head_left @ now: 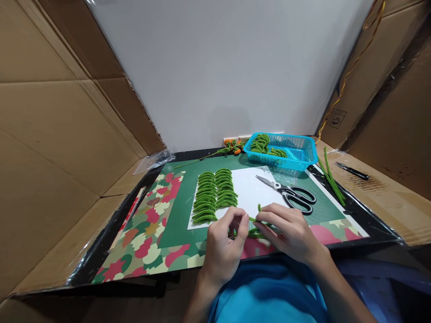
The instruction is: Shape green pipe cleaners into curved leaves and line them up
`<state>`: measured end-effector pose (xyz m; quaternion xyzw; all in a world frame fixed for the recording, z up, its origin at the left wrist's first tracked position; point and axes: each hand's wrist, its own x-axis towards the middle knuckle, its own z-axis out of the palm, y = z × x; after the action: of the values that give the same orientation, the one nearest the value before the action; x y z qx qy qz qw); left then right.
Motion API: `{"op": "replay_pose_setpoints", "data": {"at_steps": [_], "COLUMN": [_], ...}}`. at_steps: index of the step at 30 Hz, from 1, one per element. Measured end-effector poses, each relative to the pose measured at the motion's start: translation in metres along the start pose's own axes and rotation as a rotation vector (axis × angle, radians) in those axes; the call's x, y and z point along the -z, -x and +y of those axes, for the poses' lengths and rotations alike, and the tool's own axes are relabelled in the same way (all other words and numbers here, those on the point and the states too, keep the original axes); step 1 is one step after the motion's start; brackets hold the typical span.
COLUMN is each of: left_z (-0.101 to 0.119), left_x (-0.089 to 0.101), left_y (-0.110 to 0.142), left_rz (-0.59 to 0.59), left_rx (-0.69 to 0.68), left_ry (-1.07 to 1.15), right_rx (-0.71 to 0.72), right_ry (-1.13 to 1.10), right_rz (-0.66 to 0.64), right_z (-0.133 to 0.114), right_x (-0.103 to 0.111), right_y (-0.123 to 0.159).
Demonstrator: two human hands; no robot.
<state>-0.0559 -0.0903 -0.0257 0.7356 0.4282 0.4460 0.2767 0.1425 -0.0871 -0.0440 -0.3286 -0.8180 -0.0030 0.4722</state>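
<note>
Near the front edge of the table, both my hands work on a green fuzzy pipe cleaner (252,219). My left hand (224,244) pinches it between thumb and forefinger. My right hand (291,229) is closed on its other side, where a short bent end rises above the fingertips. More green pipe cleaners (256,233) lie beneath my hands, partly hidden. Two columns of curved green pipe-cleaner pieces (206,197) rest on a white sheet (251,188) ahead of my left hand. Black-and-grey scissors (286,190) lie partly open beyond my right hand.
A blue basket (299,165) at the back holds more green pieces. Beside it lies a green stem with orange buds (235,147). Long pipe cleaners (332,179) and a black-handled cutter (353,171) are on the right. Cardboard walls (67,134) flank the green mat (175,215).
</note>
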Motion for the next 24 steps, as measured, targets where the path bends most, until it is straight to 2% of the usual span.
{"op": "replay_pose_setpoints", "data": {"at_steps": [10,17,24], "left_z": [-0.0002,-0.0012,-0.0014], "left_x": [0.0005,0.0004,-0.0002], "left_y": [-0.0002,-0.0006,0.0001], "left_rz": [-0.003,0.004,-0.046], "left_rx": [-0.011,-0.001,-0.003], "left_ry": [0.001,0.005,0.027], "right_rx": [-0.001,0.020,0.032], "right_ry": [-0.062,-0.009,-0.037], "right_rz": [-0.029,-0.013,-0.029], "right_z": [0.0010,0.0016,0.0052], "right_x": [0.0008,0.0004,-0.0016], "right_y": [0.0000,-0.0011,0.0026]}}
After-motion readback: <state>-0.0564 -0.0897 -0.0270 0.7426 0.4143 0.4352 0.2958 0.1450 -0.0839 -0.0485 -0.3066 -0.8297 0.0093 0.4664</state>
